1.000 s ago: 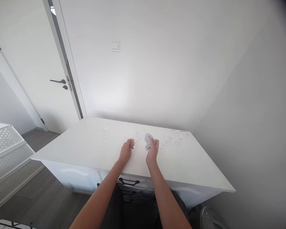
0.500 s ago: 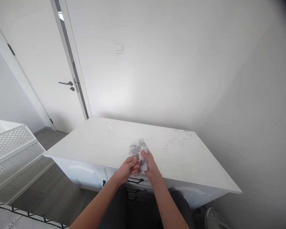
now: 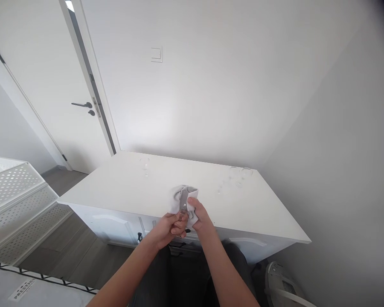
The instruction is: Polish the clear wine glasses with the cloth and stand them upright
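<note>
Just above the cabinet's front edge, my left hand (image 3: 172, 226) is closed on the stem end of a clear stemmed glass (image 3: 184, 205). My right hand (image 3: 200, 213) grips a pale grey-white cloth (image 3: 178, 197), which wraps round the glass's bowl. The thumb of that hand presses a fold of cloth against the bowl's right side. Much of the glass is hidden by fingers and fabric. Another clear stemmed glass (image 3: 145, 164) stands on the white top at the left. Several more glasses, among them one faint stemmed glass (image 3: 245, 172), are grouped at the right; their outlines are hard to make out.
The white cabinet top (image 3: 115, 187) backs onto a wall with a light switch (image 3: 156, 54). Drawers with dark handles lie below my hands. A white perforated rack (image 3: 16, 213) is at left, near a door (image 3: 45, 85) slightly ajar. A grey appliance (image 3: 283, 283) sits on the floor at right.
The cloth has shifted and opened out to the left around the glass. My left hand has moved slightly down and left. The whole view has tilted a little.
</note>
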{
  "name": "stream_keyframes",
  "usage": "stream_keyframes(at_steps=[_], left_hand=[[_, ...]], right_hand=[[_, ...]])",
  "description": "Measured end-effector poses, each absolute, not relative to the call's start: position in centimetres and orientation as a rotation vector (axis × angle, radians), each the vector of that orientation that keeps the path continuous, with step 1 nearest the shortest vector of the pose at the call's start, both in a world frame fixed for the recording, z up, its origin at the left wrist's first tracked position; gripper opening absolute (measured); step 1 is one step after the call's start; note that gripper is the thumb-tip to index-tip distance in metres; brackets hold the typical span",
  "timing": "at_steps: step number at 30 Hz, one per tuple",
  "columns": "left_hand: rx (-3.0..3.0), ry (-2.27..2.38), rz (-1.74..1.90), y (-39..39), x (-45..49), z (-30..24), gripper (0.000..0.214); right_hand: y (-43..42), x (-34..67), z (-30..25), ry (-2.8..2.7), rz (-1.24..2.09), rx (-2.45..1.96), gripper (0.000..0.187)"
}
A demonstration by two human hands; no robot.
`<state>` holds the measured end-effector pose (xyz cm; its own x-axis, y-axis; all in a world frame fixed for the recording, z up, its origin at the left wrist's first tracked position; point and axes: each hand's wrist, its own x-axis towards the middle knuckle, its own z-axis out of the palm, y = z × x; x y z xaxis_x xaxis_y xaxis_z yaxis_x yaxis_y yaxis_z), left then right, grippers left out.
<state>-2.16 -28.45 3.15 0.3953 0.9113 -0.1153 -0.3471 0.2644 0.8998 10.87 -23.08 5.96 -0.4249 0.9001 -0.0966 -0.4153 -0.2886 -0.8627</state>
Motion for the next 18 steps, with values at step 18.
stream_keyframes(at_steps=[18], left_hand=[[1.258,1.455,1.490,-29.6,-4.9,5.7,0.051]], right_hand=[[-25.2,12.1,2.2,-0.853,1.573,-0.950,0.052]])
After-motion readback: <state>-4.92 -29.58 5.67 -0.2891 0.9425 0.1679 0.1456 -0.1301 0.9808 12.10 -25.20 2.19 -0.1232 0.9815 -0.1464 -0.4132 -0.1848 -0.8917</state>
